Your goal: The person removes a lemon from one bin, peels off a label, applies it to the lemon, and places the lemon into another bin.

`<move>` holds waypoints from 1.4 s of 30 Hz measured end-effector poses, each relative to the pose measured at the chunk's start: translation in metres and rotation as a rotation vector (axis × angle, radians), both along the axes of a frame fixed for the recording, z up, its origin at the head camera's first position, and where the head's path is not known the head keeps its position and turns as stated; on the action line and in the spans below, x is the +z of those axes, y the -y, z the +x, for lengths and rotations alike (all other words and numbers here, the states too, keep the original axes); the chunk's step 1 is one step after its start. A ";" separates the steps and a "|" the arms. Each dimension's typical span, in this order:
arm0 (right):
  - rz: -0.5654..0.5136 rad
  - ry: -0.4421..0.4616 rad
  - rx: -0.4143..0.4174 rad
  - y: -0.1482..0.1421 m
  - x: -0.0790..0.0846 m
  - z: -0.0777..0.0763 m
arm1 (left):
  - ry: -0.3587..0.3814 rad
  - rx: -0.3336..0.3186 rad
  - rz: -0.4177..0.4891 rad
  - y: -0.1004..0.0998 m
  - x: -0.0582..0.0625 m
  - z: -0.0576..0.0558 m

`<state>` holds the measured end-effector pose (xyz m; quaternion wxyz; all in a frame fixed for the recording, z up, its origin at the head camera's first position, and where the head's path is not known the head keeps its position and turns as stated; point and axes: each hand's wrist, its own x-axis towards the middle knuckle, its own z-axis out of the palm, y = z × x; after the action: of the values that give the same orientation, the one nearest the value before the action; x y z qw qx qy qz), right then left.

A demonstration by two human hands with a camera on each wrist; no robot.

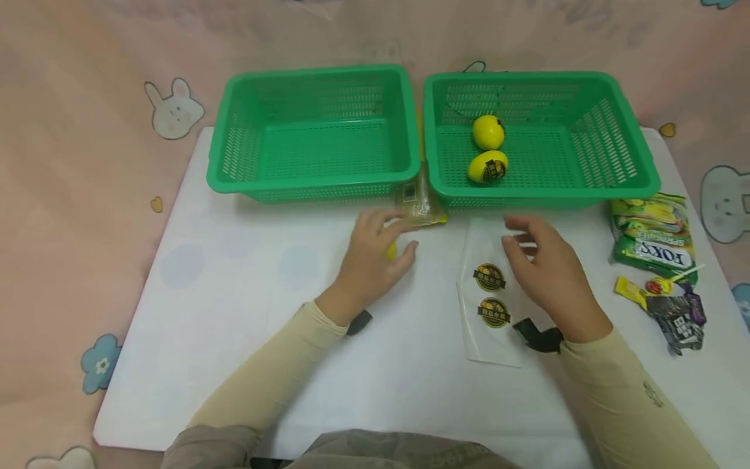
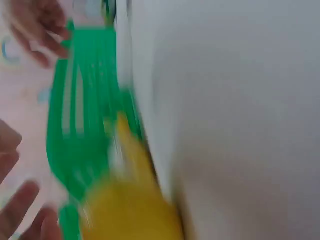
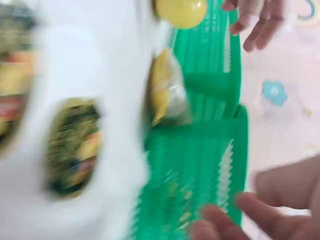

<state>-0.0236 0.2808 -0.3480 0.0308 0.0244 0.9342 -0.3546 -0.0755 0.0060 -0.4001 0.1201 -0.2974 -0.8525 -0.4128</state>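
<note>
My left hand hovers over a lemon, its fingers spread and apart from the fruit. Most of that lemon is hidden under the hand in the head view; the left wrist view shows it as a blurred yellow shape, and the right wrist view shows its smooth yellow side. Loosely bent and holding nothing, my right hand is above the right edge of a clear label sheet. Two round black-and-gold stickers are on that sheet. Two lemons lie in the right green basket, the nearer one bearing a sticker.
Another green basket stands at the back left. A clear packet with yellow parts lies between the baskets. To the right are a green FOX'S candy bag, a lollipop, a yellow wrapped sweet and dark wrappers.
</note>
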 end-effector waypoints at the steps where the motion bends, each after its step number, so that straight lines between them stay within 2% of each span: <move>1: 0.022 0.078 0.005 -0.005 -0.004 0.006 | -0.034 -0.024 -0.009 -0.008 -0.001 0.004; 2: 0.037 0.147 0.018 -0.009 -0.009 0.012 | -0.033 -0.046 -0.028 -0.017 -0.002 0.009; 3: 0.051 0.203 0.036 -0.012 -0.015 0.016 | 0.002 -0.058 -0.057 -0.026 -0.003 0.014; 5: 0.059 0.265 0.062 -0.014 -0.025 0.022 | 0.132 -0.054 -0.121 -0.044 -0.005 0.024; 9: 0.035 0.255 0.070 -0.010 -0.038 0.028 | 0.385 -0.004 -0.267 -0.076 -0.010 0.036; 12: 0.028 0.229 0.063 -0.005 -0.040 0.027 | 0.469 0.000 -0.299 -0.094 -0.014 0.038; 15: 0.028 0.231 0.070 -0.003 -0.040 0.027 | 0.498 -0.033 -0.221 -0.103 -0.018 0.037; 19: 0.035 0.242 0.048 -0.004 -0.040 0.029 | 0.594 -0.091 0.000 -0.109 -0.022 0.036; 22: 0.050 0.251 -0.006 -0.007 -0.039 0.032 | 0.688 -0.065 0.142 -0.111 -0.026 0.037; 24: 0.067 0.263 -0.040 -0.008 -0.038 0.033 | 0.728 -0.033 0.199 -0.111 -0.029 0.038; 28: 0.085 0.289 -0.106 -0.009 -0.036 0.033 | 0.746 -0.012 0.278 -0.111 -0.032 0.040; 31: 0.063 0.298 -0.164 -0.010 -0.036 0.031 | 0.697 -0.042 0.276 -0.109 -0.030 0.041; 33: 0.037 0.302 -0.198 -0.011 -0.035 0.031 | 0.587 -0.086 0.179 -0.104 -0.025 0.044; 35: 0.014 0.309 -0.227 -0.013 -0.034 0.032 | 0.381 -0.117 0.004 -0.097 -0.017 0.047; 37: -0.001 0.310 -0.246 -0.015 -0.032 0.033 | 0.127 -0.104 -0.175 -0.085 -0.008 0.050; 39: -0.013 0.312 -0.257 -0.016 -0.030 0.034 | -0.094 -0.032 -0.293 -0.069 0.001 0.051; 40: -0.015 0.313 -0.262 -0.017 -0.030 0.035 | -0.167 0.029 -0.323 -0.060 0.004 0.051; 42: -0.023 0.319 -0.263 -0.016 -0.029 0.035 | -0.204 0.160 -0.327 -0.040 0.008 0.048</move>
<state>0.0119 0.2972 -0.3773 0.1323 0.2017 0.9022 -0.3577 -0.0270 0.0460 -0.3920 0.1885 -0.2845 -0.9125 -0.2258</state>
